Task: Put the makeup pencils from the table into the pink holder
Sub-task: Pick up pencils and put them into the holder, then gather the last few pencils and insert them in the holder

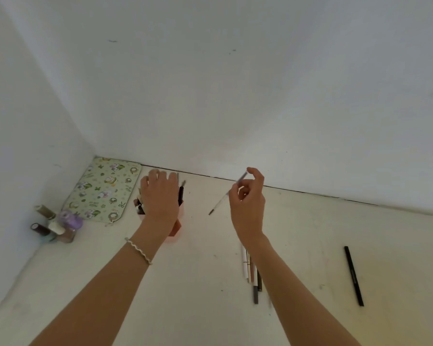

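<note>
Nearest me, a cluster of makeup pencils [252,275] lies on the table [298,233], partly under my right forearm, with a lone black pencil [354,275] well apart to the right. I judge that a careless pull back of that arm could roll the cluster out of line.

My right hand [248,203] is raised above the table, fingers curled, pinching a slim pale pencil [229,193] near its upper end; its dark tip hangs down and left, clear of the surface. The grip looks light, so I think the pencil could swing or slip on the way across.

My left hand [160,196] rests over the pink holder [176,228], fingers spread and loosely bent; I cannot tell whether it grips the rim or only steadies it. It covers most of the opening, and the pencils already standing inside [180,194] crowd what remains, so the incoming tip may catch on them or tip the holder.

Beyond, a patterned mat [105,188] lies in the corner with small bottles [58,224] beside it, out of the path.
</note>
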A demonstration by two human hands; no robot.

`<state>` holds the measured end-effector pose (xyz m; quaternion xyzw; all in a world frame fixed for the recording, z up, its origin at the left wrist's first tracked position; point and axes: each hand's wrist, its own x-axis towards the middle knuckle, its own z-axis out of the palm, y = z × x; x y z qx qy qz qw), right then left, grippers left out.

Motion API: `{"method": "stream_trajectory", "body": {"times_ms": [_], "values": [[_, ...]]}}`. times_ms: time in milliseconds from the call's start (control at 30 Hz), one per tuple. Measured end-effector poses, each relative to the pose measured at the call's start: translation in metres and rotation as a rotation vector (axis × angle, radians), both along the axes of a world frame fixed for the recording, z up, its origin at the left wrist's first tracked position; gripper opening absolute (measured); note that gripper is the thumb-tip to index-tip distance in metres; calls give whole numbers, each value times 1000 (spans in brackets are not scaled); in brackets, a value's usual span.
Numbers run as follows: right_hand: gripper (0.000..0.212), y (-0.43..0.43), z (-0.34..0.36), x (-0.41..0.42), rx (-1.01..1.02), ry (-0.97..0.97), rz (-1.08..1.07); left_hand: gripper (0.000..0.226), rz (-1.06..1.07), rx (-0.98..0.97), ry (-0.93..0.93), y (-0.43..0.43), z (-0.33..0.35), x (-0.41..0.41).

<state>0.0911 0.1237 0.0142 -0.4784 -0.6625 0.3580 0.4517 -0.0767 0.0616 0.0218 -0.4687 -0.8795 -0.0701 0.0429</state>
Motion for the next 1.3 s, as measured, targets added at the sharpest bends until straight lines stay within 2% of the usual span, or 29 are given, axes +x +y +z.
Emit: {"method": "stream_trajectory", "body": {"times_ms": [167,233,300,400,433,500,567,700,767,833,933,1000,1167,1233,1300], "values": [[38,-18,1,-42,56,91,74,35,14,452,-30,-10,29,-13],[36,-24,-2,-60,63,32,124,38,34,515,-84,-13,40,-17],[33,-29,-11,-69,87,-110,212,39,31,535,-124,-17,45,-19],[26,-37,-27,-68,323,-327,308,40,21,561,-160,-23,44,-15],[30,-39,-32,-64,380,-340,302,38,11,583,-175,-24,43,-10],[41,-35,-35,-54,349,-268,187,31,-22,629,-224,-25,37,8],[45,-23,-33,-37,235,-155,6,23,-49,570,-339,-22,24,35],[44,8,-28,15,27,-93,-170,18,-110,121,-588,-10,-29,108],[40,17,-28,38,-14,-93,-215,18,-123,-13,-657,-4,-52,142],[37,21,-29,56,-23,-112,-240,21,-92,-80,-685,3,-67,169],[35,20,-35,76,-38,-131,-239,22,-43,-180,-621,9,-80,190],[35,17,-39,85,-49,-135,-237,22,8,-211,-630,12,-85,193],[32,14,-48,89,-100,-145,-219,29,143,-192,-816,20,-84,182],[27,14,-52,86,-132,-206,-163,34,144,-117,-901,20,-77,171],[21,14,-59,82,-203,-354,-68,35,128,37,-937,17,-65,157]]}}
